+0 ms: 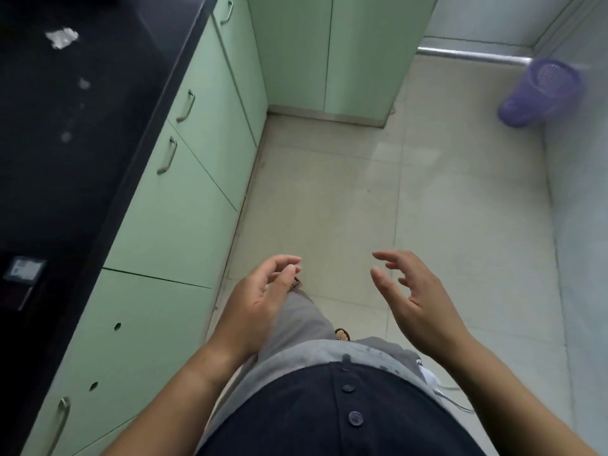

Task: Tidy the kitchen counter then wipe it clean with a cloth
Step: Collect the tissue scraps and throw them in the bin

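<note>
The dark kitchen counter runs along the left side. A crumpled white scrap lies on it near the far end, with a couple of small pale spots closer in. My left hand and my right hand hang in front of my body over the floor, to the right of the counter. Both are empty, with fingers loosely curled and apart. No cloth is in sight.
Pale green cabinet doors with metal handles stand under the counter and at the far wall. A purple mesh waste basket sits at the far right by a metal pipe. A small grey-white device rests on the counter's near end. The floor is beige tile.
</note>
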`<action>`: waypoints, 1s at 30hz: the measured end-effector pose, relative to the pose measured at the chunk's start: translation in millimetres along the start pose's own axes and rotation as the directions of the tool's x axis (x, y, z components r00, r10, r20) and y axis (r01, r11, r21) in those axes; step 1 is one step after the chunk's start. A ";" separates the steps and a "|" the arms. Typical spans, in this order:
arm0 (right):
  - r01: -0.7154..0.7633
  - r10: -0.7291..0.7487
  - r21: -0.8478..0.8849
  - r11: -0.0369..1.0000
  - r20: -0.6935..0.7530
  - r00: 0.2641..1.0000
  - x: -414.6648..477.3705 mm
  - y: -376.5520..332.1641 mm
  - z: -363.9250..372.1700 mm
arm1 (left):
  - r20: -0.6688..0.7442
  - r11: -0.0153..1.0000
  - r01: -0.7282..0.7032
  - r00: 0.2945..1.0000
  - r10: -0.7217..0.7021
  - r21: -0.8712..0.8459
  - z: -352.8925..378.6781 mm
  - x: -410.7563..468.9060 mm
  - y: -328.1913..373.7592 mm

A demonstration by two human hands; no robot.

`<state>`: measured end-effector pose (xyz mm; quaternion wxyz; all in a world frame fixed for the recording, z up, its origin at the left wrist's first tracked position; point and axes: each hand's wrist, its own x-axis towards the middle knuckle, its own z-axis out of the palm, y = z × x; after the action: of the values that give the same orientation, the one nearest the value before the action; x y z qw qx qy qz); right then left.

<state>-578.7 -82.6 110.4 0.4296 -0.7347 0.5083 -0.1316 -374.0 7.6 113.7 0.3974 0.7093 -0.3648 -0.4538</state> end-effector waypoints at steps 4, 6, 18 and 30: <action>0.053 -0.051 -0.027 0.998 0.070 0.996 86.1 -21.3 -1.7 | -0.084 1.000 -0.003 0.996 0.001 -0.026 -28.7 70.7 12.4; 0.098 -0.092 -0.062 0.993 0.092 0.991 138.7 -38.1 -0.7 | -0.125 0.999 -0.010 0.992 0.004 -0.048 -47.1 114.0 20.0; 0.382 -0.348 -0.044 0.923 0.325 0.879 394.3 -191.3 44.0 | -0.398 0.989 0.041 0.912 -0.097 -0.145 -201.2 279.2 61.7; 0.690 -0.513 0.065 0.721 0.719 0.469 602.6 -333.1 138.9 | -0.690 0.909 0.206 0.595 -0.411 -0.363 -307.2 368.7 42.9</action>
<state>-9.7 -493.8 135.7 0.4214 -0.9037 0.0259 0.0711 24.8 -262.6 105.3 0.5112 0.8301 0.0220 -0.2217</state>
